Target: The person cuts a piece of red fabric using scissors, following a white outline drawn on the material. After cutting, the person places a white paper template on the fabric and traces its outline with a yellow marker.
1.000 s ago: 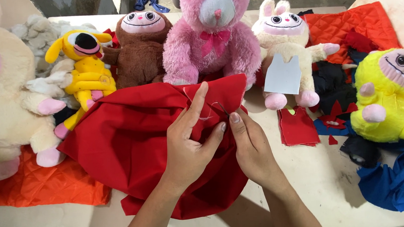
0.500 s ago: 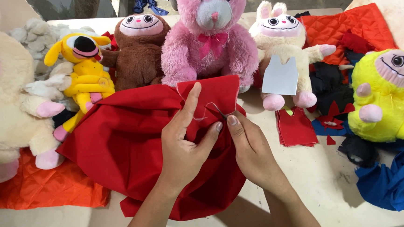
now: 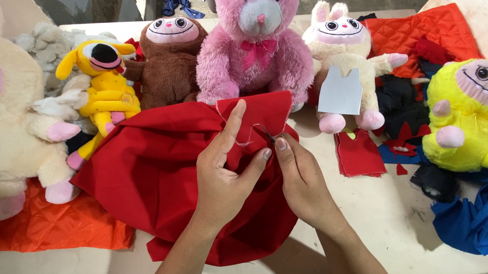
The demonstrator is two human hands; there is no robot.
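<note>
Left hand and right hand pinched a raised flap of red cloth on a table, plush toys ranged behind, pink bear at centre, yellow toy at right, orange quilt at left.

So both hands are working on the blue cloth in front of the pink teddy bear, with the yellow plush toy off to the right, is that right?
Not quite: the cloth is red, not blue. In the head view the left hand and right hand pinch a red cloth in front of the pink teddy bear, and the yellow plush toy sits to the right. Blue fabric lies apart, at the lower right.
</note>
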